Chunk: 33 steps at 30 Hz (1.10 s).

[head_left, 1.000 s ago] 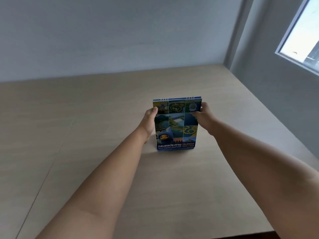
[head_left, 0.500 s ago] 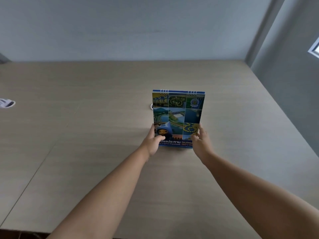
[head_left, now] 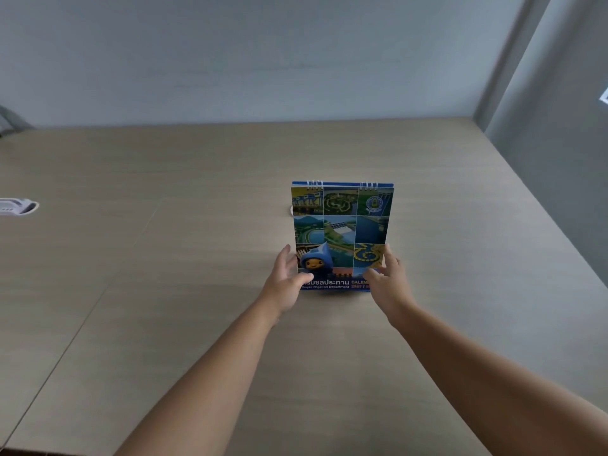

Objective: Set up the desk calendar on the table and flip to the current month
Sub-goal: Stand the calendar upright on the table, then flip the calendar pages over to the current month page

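Note:
A spiral-bound desk calendar (head_left: 342,222) stands upright on the pale wooden table (head_left: 197,340), a little right of centre. Its cover faces me: a grid of blue and green photos, a blue cartoon figure and a blue title strip at the bottom. My left hand (head_left: 288,281) is at its lower left corner, fingers straight and apart, thumb lying over the cover's edge. My right hand (head_left: 388,281) is at the lower right corner with fingers spread, covering part of the title strip. Neither hand pinches the calendar.
A white object (head_left: 18,206) lies at the table's far left edge. A small white round thing (head_left: 291,210) peeks out behind the calendar's left side. Grey walls close the table at the back and on the right (head_left: 559,159).
My hands slid from the calendar's upper sides down to its lower corners, then loosened their grip with fingers spreading. The calendar now stands by itself on the table.

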### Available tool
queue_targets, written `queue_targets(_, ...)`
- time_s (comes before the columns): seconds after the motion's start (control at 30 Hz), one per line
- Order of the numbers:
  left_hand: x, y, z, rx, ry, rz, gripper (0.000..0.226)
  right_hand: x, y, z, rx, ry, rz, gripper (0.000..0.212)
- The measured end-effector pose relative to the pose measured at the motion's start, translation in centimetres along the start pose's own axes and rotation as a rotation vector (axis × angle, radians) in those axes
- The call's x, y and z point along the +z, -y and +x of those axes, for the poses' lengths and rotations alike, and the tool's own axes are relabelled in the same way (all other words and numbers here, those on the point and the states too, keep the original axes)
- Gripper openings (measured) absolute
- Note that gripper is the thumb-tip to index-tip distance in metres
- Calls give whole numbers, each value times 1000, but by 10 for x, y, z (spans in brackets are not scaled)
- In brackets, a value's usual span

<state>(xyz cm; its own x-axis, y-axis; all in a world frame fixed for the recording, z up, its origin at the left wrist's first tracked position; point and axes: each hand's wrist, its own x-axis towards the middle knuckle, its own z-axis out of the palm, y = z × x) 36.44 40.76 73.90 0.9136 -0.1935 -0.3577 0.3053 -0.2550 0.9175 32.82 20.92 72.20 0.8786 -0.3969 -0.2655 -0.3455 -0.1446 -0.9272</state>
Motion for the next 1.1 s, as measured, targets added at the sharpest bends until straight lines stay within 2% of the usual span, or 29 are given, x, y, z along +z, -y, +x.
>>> queue_targets(0.2,-5,4,0,-10,-19,6,84,-3,0,-5,30,18,91,57)
queue_targets(0.3,-6,2,6,-15,1,35,79,-7,1,-5,71,29,99,60)
queue_targets(0.4,-6,-2,8,14,29,67,65,-8,1,-7,94,33,90,63)
queue_targets(0.53,-9,-6,11,-18,4,18,68,-7,4,-12,110,26,104,57)
queue_targets(0.7,-7,-16,13,-22,-1,13,50,-9,8,-18,120,43,97,51)
queue_targets(0.93,-7,-11,10,-21,-40,106,58,-10,14,-27,116,16,120,45)
queue_targets(1.0,-8,-7,5,-26,-94,109,59,-9,15,-31,109,-28,123,35)
queue_targets(1.07,-10,-7,-2,-36,-116,75,43,-12,15,-32,75,-76,145,13)
queue_targets(1.1,-13,-6,-4,-34,-115,47,31,-15,17,-32,54,-79,153,10)
